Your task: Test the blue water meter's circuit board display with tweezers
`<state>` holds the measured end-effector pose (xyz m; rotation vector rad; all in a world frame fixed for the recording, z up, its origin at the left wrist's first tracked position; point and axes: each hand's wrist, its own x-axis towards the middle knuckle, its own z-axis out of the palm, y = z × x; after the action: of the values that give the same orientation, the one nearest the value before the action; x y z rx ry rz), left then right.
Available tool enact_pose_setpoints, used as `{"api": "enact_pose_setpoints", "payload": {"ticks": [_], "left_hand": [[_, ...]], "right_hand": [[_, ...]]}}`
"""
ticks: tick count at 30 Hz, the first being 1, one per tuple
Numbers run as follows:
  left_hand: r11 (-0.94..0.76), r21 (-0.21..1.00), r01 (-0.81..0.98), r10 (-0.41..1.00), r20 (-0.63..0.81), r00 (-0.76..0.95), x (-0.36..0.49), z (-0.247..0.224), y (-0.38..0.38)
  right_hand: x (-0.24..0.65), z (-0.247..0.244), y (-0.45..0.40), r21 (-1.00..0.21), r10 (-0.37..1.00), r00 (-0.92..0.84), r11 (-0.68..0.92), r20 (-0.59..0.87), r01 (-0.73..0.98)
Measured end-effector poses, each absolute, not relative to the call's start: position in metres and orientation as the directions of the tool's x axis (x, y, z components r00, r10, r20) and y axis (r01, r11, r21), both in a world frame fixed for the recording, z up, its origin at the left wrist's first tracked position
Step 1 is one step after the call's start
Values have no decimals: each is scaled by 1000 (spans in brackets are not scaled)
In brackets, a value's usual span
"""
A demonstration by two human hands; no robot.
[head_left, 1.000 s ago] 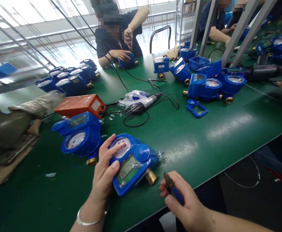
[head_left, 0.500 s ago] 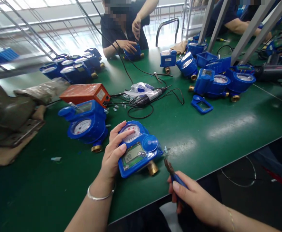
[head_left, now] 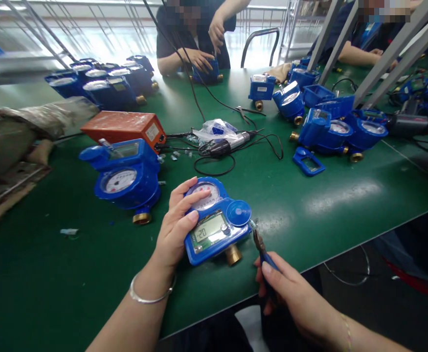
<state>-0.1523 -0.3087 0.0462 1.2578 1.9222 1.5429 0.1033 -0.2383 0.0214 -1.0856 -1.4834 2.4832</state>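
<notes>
A blue meter (head_left: 219, 220) with a round dial, a display and a brass fitting lies on the green table. Over its left side, my left hand (head_left: 179, 225) grips the housing, fingers across the dial. My right hand (head_left: 280, 283) is closed around the blue handles of pliers (head_left: 258, 240). The plier jaws are at a small clear seal piece (head_left: 252, 225) on the meter's right edge; whether they grip it cannot be made out.
Another blue meter (head_left: 123, 178) stands at the left, before an orange box (head_left: 125, 128). A corded tool (head_left: 224, 144) and plastic bag lie behind. More meters (head_left: 336, 129) and a loose blue cover (head_left: 308, 162) are at the right. A person (head_left: 195, 39) works opposite.
The plier jaws have come up to the seal piece at the meter's edge. The view has shifted slightly, and my left hand still holds the meter.
</notes>
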Motion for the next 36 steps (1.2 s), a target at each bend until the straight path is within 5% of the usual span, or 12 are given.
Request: {"api": "enact_pose_setpoints", "payload": {"ticks": [22,36], "left_hand": [[-11,911,413,813,249,-527,-151,46,-307],[-5,889,459,799,279,-532,-150,44,-311]], "right_hand": [[99,28,-242,-799,410,-706,-461,-577,386],[87,31,-244,-749,440,-648,-576,-621,327]]}}
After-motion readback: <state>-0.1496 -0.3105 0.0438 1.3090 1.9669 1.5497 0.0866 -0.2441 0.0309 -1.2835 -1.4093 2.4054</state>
